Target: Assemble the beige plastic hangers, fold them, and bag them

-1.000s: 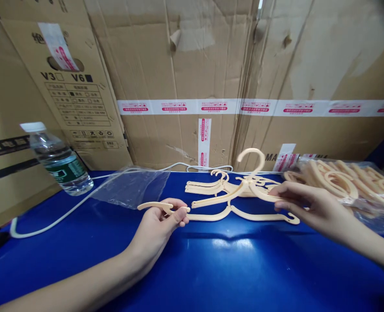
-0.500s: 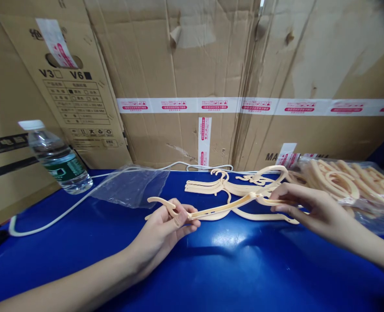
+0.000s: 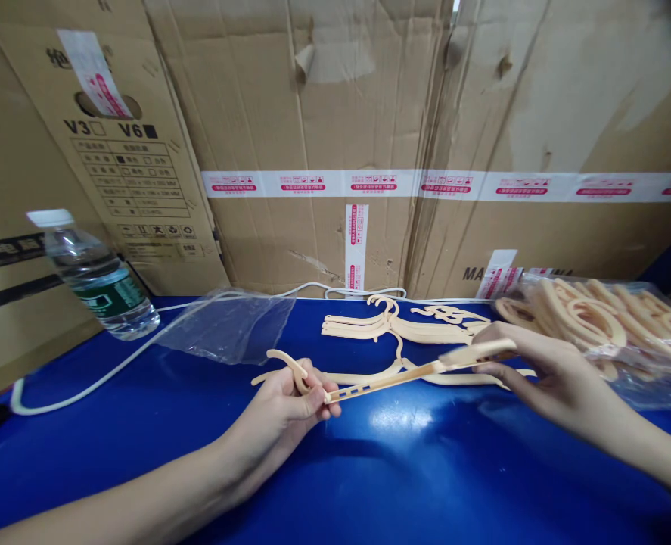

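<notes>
Between my two hands, above the table, is a beige plastic folding hanger (image 3: 383, 381), with its slotted arm sloping up to the right. My left hand (image 3: 295, 397) pinches its left end, where a curved piece (image 3: 287, 361) sticks up past the fingers. My right hand (image 3: 545, 367) has thumb and fingers closed around the flat right-hand part (image 3: 476, 353), partly hiding it. Just behind, another beige hanger (image 3: 363, 376) lies spread on the table. Farther back rests a stack of hangers (image 3: 355, 326), with loose beige pieces (image 3: 448, 312) beside it.
A clear plastic bag (image 3: 630, 325) full of beige hanger parts lies at the right. On the left are a water bottle (image 3: 100, 280), a flat plastic wrapper (image 3: 227, 325) and a white cable (image 3: 79, 397). Cardboard boxes (image 3: 312, 235) stand along the back of the blue table (image 3: 380, 484).
The hanger's right part has turned, so the upright loop near my right hand no longer shows and that part looks flat. The arm has tilted, its slots now facing me. Both hands keep hold.
</notes>
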`<state>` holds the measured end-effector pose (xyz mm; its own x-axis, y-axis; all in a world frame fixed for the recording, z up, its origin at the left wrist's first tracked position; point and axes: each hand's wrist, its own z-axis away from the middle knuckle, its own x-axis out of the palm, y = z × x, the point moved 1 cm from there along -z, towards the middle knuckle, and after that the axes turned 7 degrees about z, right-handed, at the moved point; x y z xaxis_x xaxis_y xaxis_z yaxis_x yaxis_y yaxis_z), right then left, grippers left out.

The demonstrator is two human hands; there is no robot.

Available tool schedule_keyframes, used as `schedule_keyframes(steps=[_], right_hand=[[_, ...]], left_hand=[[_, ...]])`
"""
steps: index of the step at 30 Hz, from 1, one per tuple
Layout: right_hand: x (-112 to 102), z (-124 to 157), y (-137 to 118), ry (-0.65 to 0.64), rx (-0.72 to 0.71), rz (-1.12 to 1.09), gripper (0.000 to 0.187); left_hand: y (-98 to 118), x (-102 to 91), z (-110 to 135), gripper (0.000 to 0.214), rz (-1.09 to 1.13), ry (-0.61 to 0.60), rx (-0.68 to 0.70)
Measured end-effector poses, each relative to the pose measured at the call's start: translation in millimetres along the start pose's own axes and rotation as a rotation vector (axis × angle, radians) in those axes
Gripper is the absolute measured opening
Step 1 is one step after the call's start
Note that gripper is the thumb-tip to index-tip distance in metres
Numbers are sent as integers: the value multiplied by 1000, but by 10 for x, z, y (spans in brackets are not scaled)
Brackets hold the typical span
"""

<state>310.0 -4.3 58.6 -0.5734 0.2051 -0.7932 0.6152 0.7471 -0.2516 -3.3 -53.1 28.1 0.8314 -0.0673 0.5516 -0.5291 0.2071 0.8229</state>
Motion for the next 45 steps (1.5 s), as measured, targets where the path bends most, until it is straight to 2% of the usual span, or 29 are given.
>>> schedule_keyframes(steps=[6, 15, 21, 24, 26, 28, 30, 32, 34, 36, 39, 42, 45], right_hand=[[1, -14, -54, 13, 8, 32, 6], [-4, -23, -192, -100, 146, -85, 13], [-21, -25, -224, -88, 307, -230, 21], [-38, -42, -210, -72, 364, -331, 25], [-45, -45, -188, -86, 388, -381, 26], [-39, -38, -164, -137, 399, -412, 25], [-14, -22, -145, -217, 396, -428, 25], [31, 2, -134, -294, 378, -401, 24], [86, 27, -130, -341, 344, -307, 21], [134, 48, -128, -366, 306, -198, 15], [171, 68, -119, -410, 240, -55, 8], [161, 75, -95, -472, 178, 90, 8], [136, 80, -63, -494, 181, 230, 8]], left_hand=[[1, -11, -5, 35, -48, 57, 42], [44, -11, 13, 34, -60, 170, 168], [41, 19, 39, 36, 1, 204, 141], [-9, 57, 85, 34, 1, 232, 67], [-61, 90, 138, 30, -96, 184, 6], [-110, 116, 201, 20, -327, 40, 20], [-147, 128, 261, 5, -636, -185, 179], [-184, 113, 305, 13, -916, -424, 371], [-223, 70, 322, 24, -1112, -583, 495], [-249, 20, 318, 35, -1245, -617, 593], [-256, -20, 306, 48, -1379, -576, 711], [-247, -25, 291, 48, -1440, -558, 709], [-246, -40, 276, 52, -1419, -538, 677]])
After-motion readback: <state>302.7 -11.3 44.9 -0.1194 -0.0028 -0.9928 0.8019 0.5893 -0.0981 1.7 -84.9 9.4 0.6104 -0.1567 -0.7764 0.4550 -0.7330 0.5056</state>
